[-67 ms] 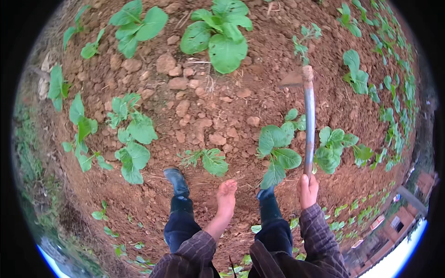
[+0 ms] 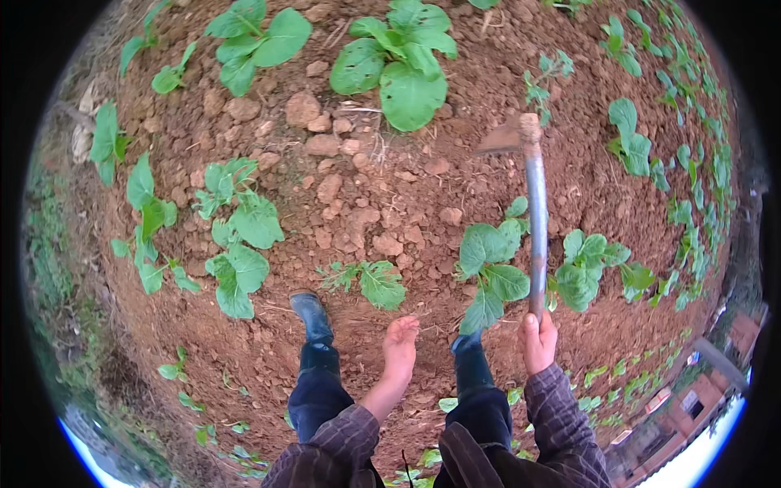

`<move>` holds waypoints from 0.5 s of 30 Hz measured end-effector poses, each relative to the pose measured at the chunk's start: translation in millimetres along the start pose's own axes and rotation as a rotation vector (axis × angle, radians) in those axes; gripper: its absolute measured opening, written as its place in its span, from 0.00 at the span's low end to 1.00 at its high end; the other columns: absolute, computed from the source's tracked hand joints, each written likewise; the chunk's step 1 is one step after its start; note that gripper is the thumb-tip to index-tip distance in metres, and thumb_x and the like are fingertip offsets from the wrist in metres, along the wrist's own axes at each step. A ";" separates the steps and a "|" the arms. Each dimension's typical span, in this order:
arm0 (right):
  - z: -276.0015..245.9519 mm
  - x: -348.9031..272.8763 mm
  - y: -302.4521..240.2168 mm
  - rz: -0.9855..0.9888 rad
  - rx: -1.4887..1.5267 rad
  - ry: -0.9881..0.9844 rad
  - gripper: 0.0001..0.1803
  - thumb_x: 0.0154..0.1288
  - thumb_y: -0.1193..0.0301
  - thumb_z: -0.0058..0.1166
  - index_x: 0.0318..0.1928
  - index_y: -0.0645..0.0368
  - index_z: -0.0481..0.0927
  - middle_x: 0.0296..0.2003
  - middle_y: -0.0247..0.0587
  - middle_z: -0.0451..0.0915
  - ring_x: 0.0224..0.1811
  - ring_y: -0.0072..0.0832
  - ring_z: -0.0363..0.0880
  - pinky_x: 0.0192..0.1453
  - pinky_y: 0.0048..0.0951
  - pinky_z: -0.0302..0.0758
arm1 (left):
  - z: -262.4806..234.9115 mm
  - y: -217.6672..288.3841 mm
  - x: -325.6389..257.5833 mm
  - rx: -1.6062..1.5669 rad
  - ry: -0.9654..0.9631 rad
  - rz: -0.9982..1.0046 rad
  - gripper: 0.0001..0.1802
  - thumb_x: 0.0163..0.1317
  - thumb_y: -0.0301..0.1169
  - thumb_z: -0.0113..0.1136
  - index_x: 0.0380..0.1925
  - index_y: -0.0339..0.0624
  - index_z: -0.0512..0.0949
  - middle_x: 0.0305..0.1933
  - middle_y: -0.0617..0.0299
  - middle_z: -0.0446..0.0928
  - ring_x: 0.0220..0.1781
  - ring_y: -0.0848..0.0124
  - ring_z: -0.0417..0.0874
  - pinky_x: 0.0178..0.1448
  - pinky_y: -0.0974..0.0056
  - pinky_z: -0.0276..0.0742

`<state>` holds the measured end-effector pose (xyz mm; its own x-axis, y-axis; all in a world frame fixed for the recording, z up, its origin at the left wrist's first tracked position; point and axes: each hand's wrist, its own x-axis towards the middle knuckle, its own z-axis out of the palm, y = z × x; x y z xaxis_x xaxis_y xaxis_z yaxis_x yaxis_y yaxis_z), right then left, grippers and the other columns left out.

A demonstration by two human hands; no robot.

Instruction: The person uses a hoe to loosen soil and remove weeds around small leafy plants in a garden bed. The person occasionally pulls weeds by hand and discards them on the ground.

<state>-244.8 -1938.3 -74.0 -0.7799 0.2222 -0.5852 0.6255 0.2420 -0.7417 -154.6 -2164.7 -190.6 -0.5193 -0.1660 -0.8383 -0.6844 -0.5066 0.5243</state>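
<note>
My right hand is closed round the lower end of a short hoe. Its bluish handle points away from me, slightly curved. At the far end the thin brown blade sticks out to the left, over the soil, near a small feathery plant; whether it touches the ground I cannot tell. My left hand hangs between my legs with its fingers curled together; what they hold, if anything, is hidden. Just beyond it grows a low jagged-leaf plant. Left of the hoe handle stands a broad-leaved seedling.
Reddish, cloddy soil spreads before me, with leafy plants and denser rows at right. My dark boots stand among them. Dry grass borders the left side; brick structures show at the lower right.
The hoe's head has swung slightly left and toward the far side, and its blade shows more clearly. The plants appear shifted slightly to the right. My left hand stays nearly in place.
</note>
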 end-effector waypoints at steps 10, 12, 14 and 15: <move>189.7 44.9 -154.7 -0.468 0.210 -0.362 0.15 0.75 0.60 0.47 0.42 0.61 0.68 0.21 0.24 0.65 0.18 0.12 0.59 0.20 0.18 0.57 | -21.8 -19.0 -1.6 -0.222 0.094 0.120 0.09 0.67 0.20 0.53 0.47 0.34 0.73 0.49 0.60 0.77 0.52 0.73 0.78 0.58 0.69 0.72; 217.5 46.0 -103.2 -0.345 0.168 -0.275 0.17 0.76 0.55 0.41 0.35 0.55 0.68 0.17 0.23 0.64 0.13 0.13 0.56 0.12 0.18 0.53 | -32.8 -25.9 6.3 -0.426 0.099 0.042 0.08 0.67 0.20 0.53 0.45 0.34 0.73 0.48 0.59 0.77 0.50 0.72 0.78 0.58 0.69 0.72; 216.1 45.5 -36.9 0.079 0.139 -0.329 0.16 0.76 0.56 0.45 0.34 0.53 0.67 0.18 0.24 0.63 0.14 0.13 0.58 0.13 0.18 0.54 | -37.3 4.9 9.8 -0.249 0.145 0.058 0.06 0.67 0.21 0.53 0.43 0.33 0.73 0.47 0.57 0.77 0.50 0.70 0.77 0.59 0.69 0.73; 209.9 40.0 -25.5 0.154 0.145 -0.307 0.16 0.76 0.56 0.45 0.33 0.53 0.67 0.18 0.24 0.63 0.14 0.13 0.58 0.14 0.18 0.54 | -50.0 11.8 8.7 -0.217 0.184 0.057 0.06 0.68 0.21 0.53 0.43 0.33 0.74 0.47 0.57 0.77 0.49 0.70 0.77 0.58 0.69 0.73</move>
<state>-296.8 -2133.8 -147.3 -0.6610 -0.0531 -0.7485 0.7437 0.0868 -0.6629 -141.6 -2214.5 -199.2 -0.4383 -0.3404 -0.8319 -0.5210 -0.6579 0.5437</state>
